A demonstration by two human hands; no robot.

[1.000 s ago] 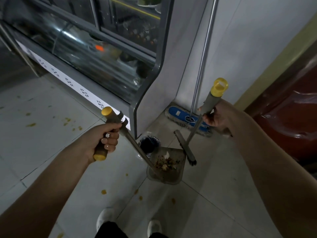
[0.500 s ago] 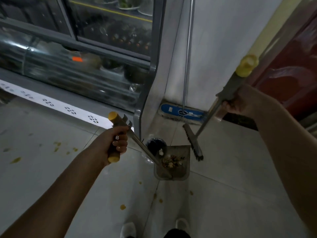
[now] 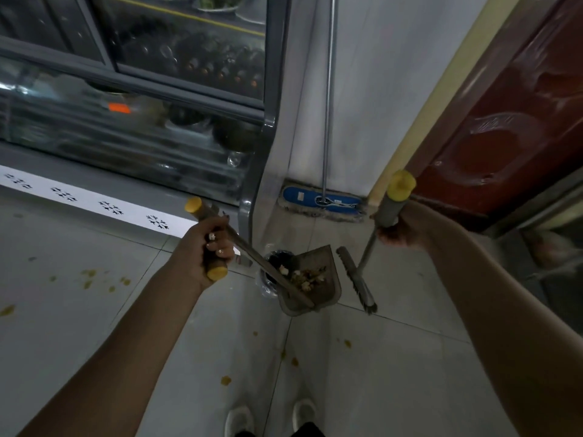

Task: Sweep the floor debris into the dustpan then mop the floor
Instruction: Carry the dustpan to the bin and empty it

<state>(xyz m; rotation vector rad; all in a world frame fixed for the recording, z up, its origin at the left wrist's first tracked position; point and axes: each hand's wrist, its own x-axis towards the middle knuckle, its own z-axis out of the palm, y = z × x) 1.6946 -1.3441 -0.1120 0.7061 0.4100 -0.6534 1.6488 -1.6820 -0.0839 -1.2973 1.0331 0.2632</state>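
Far left: pale tiled floor [image 3: 63, 310] with yellowish spots [image 3: 88, 275]. Behind it, a glass-fronted display cooler [image 3: 142, 137] with a white strip along its base.

Left hand [image 3: 205, 247]: we note the fingers curled tight round a crossbar grip with yellow caps at both ends. From it a thin shaft slopes down and right to the dustpan [image 3: 317, 258]. The pan is tilted and holds a heap of debris [image 3: 307, 277]. In this view its left edge overlaps a small black-lined bin [image 3: 273, 266] at the cooler's corner. We cannot tell if the pan touches the floor.

Just right of the pan, apart from it: the brush head [image 3: 358, 283] of the broom [image 3: 366, 253], lying lengthwise towards us.

Behind, against the wall: mop [image 3: 321, 201], blue pad flat on the floor, metal pole upright.

Right hand [image 3: 402, 231]: wrapped round the broom's grey grip below its yellow cap, fingertips mostly hidden.

Far right: dark red door [image 3: 504, 121]. Bottom centre: two white shoes [image 3: 239, 417], with more spots on the tiles near them.
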